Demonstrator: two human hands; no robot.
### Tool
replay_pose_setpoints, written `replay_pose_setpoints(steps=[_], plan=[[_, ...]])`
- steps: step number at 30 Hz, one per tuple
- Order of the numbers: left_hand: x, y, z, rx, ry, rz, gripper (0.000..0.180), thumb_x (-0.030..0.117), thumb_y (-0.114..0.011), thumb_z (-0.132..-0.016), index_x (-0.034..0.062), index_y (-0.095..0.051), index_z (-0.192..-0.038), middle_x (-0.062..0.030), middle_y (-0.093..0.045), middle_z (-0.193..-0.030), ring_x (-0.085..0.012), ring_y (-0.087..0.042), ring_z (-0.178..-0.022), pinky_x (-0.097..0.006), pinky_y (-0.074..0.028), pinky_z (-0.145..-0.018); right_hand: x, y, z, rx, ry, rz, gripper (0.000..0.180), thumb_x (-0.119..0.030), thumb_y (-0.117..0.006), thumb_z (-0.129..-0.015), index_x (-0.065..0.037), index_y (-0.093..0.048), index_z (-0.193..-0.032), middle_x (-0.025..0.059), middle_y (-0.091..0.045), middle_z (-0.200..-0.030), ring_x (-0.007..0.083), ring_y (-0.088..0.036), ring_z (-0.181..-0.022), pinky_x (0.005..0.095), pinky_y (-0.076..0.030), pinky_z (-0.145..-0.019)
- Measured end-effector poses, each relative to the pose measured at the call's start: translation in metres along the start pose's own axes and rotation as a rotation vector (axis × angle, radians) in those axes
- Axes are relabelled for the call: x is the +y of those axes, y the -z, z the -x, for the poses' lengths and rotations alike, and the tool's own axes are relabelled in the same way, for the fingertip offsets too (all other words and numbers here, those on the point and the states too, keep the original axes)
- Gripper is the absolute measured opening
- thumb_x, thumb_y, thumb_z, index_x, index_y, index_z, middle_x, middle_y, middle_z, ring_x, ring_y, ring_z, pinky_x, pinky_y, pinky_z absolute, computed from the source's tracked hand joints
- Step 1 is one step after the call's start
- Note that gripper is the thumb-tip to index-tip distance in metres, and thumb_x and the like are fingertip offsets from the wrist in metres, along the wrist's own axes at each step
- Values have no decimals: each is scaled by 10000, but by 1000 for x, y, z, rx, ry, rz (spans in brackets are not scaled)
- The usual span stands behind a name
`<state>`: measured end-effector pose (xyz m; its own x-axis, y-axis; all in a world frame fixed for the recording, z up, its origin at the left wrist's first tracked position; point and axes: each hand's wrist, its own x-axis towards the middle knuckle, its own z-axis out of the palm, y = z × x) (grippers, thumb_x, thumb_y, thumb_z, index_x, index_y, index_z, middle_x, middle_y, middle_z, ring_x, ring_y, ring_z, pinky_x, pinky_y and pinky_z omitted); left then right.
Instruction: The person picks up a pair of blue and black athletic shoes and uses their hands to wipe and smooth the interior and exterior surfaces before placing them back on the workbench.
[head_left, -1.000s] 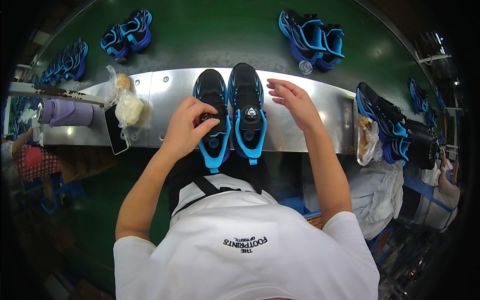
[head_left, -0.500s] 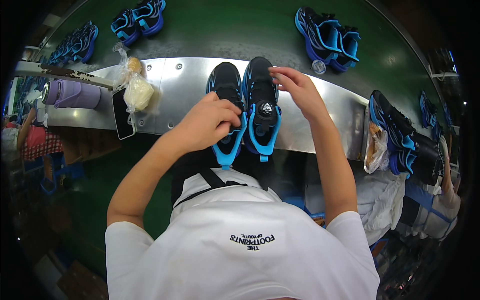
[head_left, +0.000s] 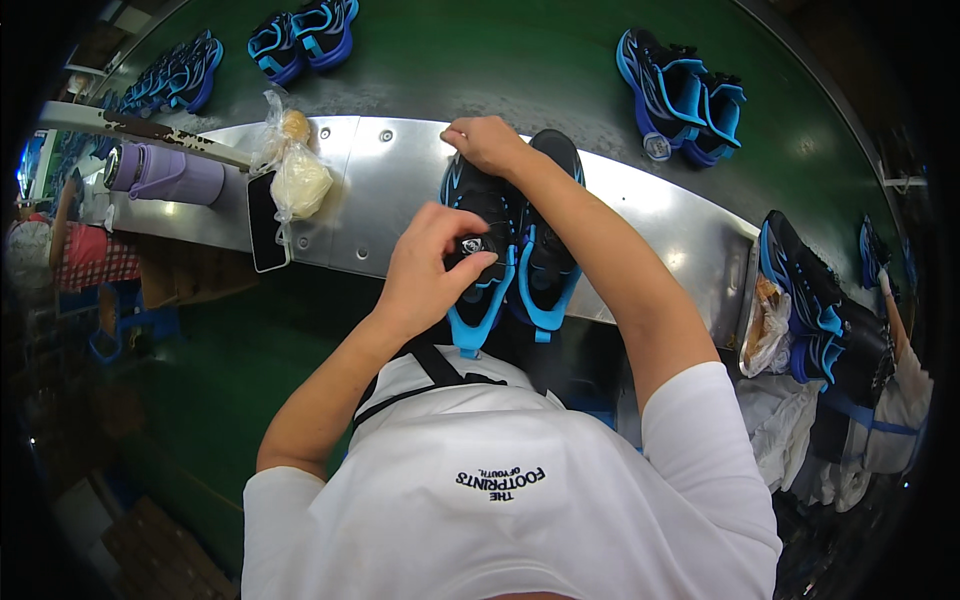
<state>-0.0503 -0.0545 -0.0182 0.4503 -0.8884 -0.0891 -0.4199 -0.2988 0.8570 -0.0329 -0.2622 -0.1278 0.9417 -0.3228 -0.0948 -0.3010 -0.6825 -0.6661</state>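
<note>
A pair of black and blue sneakers stands side by side before me, toes pointing away. My left hand (head_left: 425,270) has thumb and fingers around the round lacing dial (head_left: 474,245) on the tongue of the left sneaker (head_left: 478,308). At that shoe's toe, my right hand (head_left: 488,146) is closed over the tip with bent fingers, hiding the front. My right forearm crosses above the right sneaker (head_left: 557,150) and covers its middle, dial included.
On the metal ledge (head_left: 375,205) to the left are a phone (head_left: 265,225), bagged food (head_left: 300,185) and a purple bottle (head_left: 178,175). More sneakers (head_left: 668,95) stand on the green conveyor surface (head_left: 480,60). A tray with bagged food (head_left: 768,325) lies right, near a co-worker's arm (head_left: 897,315).
My right hand has moved left, from beside the right sneaker's toe onto the left sneaker's toe. My left hand has opened its fingers around the dial. The whole view has shifted slightly.
</note>
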Motion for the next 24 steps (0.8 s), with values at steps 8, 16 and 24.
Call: replay_pose_setpoints(steps=[8,16,24], plan=[[9,5,-12,-73,114,-63,348,12,-592,-777,50,-603,-1123,-78,-576,-1108,-201,-522,-931,-293,-434,-851,18,3,-10,167,-58,-48,284,-294,-538,-888,-74,-701,-963,174,-678,-956,377,-627,-920,451,-489,-838],[-2,9,-12,78,-165,-151,339,67,-651,-740,31,-594,-1072,-95,-576,-988,-257,-529,-986,-328,-419,-899,20,6,-9,206,-44,-129,265,-246,-527,-865,-72,-711,-946,172,-683,-932,373,-636,-898,438,-498,-833],[-7,-5,-13,88,-174,-98,276,58,-669,-762,32,-626,-1034,-74,-592,-985,-216,-543,-902,-305,-446,-818,17,7,-9,230,-101,-108,250,-235,-532,-848,-95,-718,-941,165,-686,-931,362,-640,-901,436,-500,-835]])
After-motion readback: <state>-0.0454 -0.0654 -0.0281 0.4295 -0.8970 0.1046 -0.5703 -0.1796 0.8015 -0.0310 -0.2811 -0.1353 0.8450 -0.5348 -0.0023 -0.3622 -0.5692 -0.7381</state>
